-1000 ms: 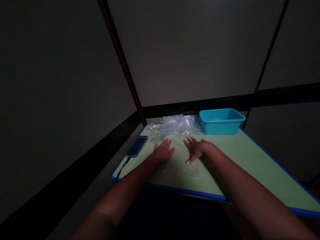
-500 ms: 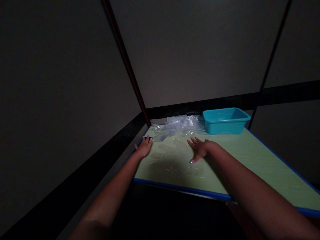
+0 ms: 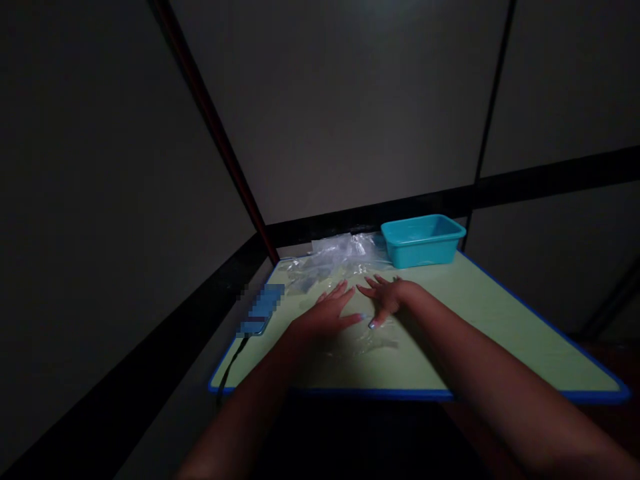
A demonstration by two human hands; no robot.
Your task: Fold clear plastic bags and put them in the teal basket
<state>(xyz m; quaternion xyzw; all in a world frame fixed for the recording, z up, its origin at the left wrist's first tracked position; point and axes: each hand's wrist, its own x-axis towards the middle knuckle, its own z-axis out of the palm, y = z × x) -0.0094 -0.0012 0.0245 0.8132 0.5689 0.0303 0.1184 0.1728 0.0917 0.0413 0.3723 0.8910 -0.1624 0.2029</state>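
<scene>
A clear plastic bag (image 3: 357, 343) lies flat on the pale green table top, hard to make out against it. Over its left part rests my left hand (image 3: 333, 312), palm down with fingers spread. My right hand (image 3: 387, 298) is beside it on the right, also palm down, fingers apart. The two hands nearly meet at thumbs and fingertips. Neither one grips anything. Just beyond my fingers lies a crumpled heap of clear plastic bags (image 3: 340, 257).
A turquoise plastic basin (image 3: 423, 253) stands at the back of the blue-edged table (image 3: 490, 333). On the left edge is a phone-like flat object (image 3: 263, 310), blurred out, with a dark strap (image 3: 233, 363) hanging down. Dark wall panels (image 3: 360, 120) rise behind and to the left.
My left hand has moved right, from the phone-like object at the table's left edge onto the flat bag near my right hand. The view has shifted, uncovering that object.
</scene>
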